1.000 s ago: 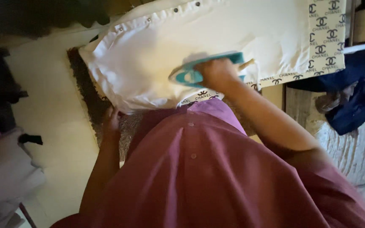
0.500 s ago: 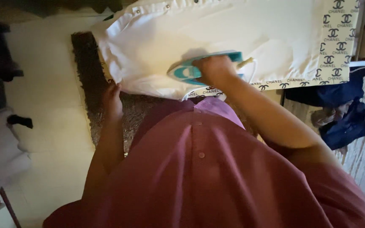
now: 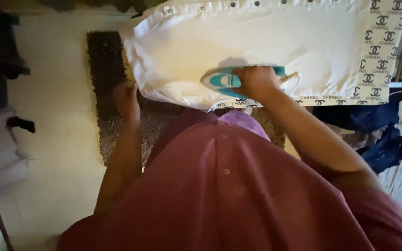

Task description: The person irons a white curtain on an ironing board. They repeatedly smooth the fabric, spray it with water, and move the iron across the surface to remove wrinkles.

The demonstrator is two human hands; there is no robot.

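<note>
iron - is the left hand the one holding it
No, the right hand grips the teal iron on the white garment, while the left hand is at the garment's hanging edge.

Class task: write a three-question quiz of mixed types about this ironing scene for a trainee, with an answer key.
1. True or false: the right hand grips the iron.
2. What does the left hand touch? A) the white garment B) a bottle C) the iron's cord
3. Fill in: the iron rests on the ____ garment.

Key: 1 true; 2 A, at the garment's hanging edge; 3 white.
</note>
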